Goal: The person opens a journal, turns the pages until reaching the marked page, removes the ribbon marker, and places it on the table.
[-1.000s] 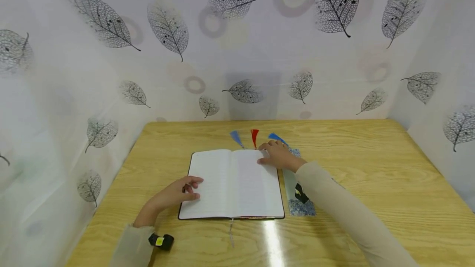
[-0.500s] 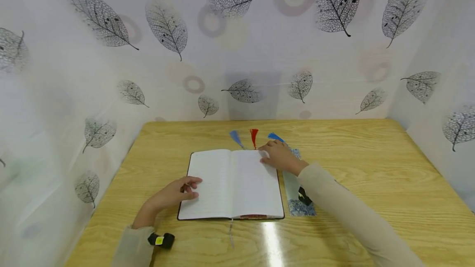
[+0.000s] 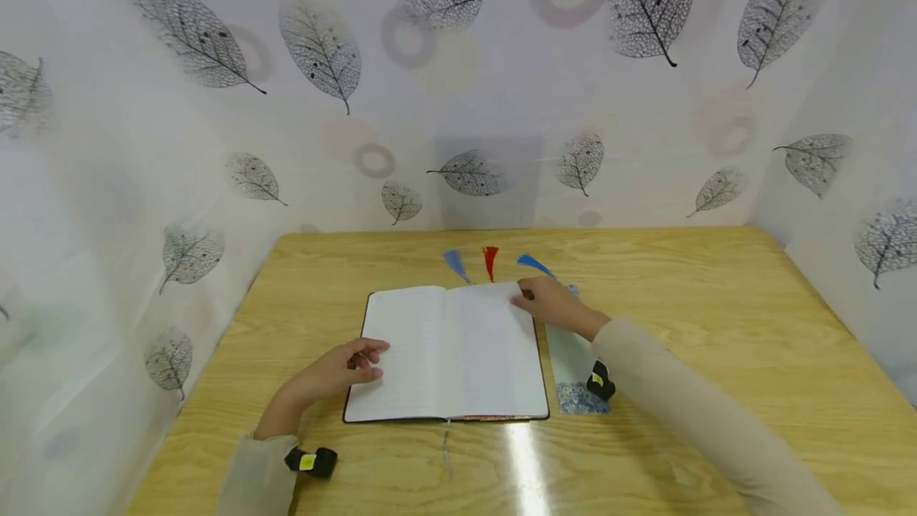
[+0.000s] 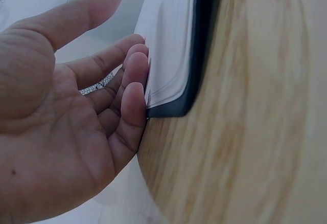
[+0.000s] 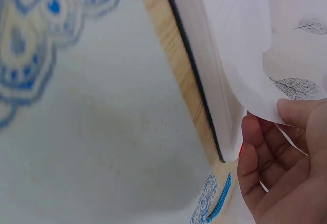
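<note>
An open notebook (image 3: 408,349) with white lined pages and a dark cover lies on the wooden table. My right hand (image 3: 548,301) pinches the far right corner of a page (image 5: 245,75) between thumb and fingers, and in the right wrist view that page curves up off the pages below. My left hand (image 3: 333,373) rests at the notebook's left edge; its fingertips touch the page edges in the left wrist view, the thumb held apart. A red tassel (image 3: 490,261) and a light blue tassel (image 3: 454,265) stick out beyond the notebook's far edge.
Right of the notebook lies a pale bookmark (image 3: 573,357) with blue floral ends, partly under my right arm, with a blue tassel (image 3: 533,263) at its far end. A thin ribbon (image 3: 447,448) trails from the notebook's near edge. A leaf-patterned wall (image 3: 487,102) stands behind the table (image 3: 716,301).
My right hand has closed on the far right page corner and drawn slightly right, lifting the page. The left hand stays nearly where it was.
</note>
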Demonstrator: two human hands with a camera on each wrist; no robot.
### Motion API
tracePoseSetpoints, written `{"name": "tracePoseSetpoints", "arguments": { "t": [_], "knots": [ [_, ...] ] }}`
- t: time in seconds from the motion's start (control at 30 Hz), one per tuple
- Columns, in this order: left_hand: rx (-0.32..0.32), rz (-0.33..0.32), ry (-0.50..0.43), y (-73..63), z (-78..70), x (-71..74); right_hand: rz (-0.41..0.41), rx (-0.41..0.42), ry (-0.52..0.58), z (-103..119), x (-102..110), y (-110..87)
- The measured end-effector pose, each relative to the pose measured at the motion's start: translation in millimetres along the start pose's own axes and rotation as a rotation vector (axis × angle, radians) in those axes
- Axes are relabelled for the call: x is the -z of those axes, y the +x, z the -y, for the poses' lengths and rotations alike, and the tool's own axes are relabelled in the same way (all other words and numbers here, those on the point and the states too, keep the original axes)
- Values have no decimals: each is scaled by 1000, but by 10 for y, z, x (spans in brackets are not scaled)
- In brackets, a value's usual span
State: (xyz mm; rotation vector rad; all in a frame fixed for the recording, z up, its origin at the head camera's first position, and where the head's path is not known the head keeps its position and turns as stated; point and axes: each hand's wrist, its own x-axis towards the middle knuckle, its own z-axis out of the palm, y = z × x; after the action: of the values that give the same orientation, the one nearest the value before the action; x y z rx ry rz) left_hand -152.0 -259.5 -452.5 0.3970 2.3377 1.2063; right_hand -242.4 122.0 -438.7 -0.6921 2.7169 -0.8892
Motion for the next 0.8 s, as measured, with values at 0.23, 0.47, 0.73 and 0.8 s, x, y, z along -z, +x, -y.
{"name": "tracePoseSetpoints", "arguments": {
  "t": [0.23, 0.47, 0.73, 0.8],
  "knots": [
    [19, 7, -4, -11, 42, 30, 53, 24, 232, 36, 11, -116],
    [37, 26, -57, -57, 40, 78, 196, -47, 677, 157, -92, -249],
    [23, 16, -55, -100, 11, 118, 330, 57, 702, 431, -356, -262],
    [16, 3, -43, -120, 17, 139, 332, 87, 628, 500, -429, -243]
  ]
}}
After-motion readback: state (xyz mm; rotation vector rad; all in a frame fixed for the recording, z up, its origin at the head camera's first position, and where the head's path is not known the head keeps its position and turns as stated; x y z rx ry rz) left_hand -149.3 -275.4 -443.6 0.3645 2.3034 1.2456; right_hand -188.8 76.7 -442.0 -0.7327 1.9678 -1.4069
